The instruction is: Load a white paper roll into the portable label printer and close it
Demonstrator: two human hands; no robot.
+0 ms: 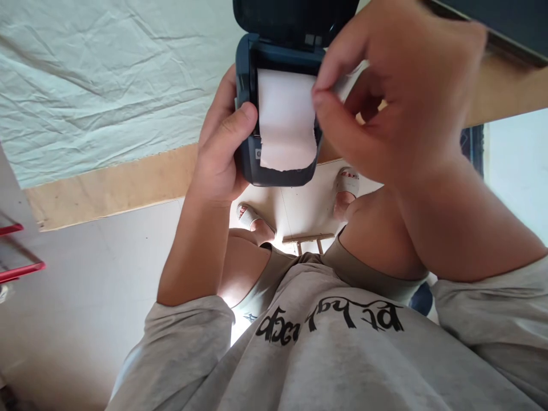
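We held an open device (278, 178) at twelve o'clock

Our left hand (225, 137) gripped its nine o'clock side, fingers clamped on it. White paper (286, 120) lay inside, its ragged end towards six; the lid (295, 23) stood open at twelve. Our right hand (402, 85) had thumb and forefinger together at the paper's three o'clock edge; we couldn't tell whether they pinched it.
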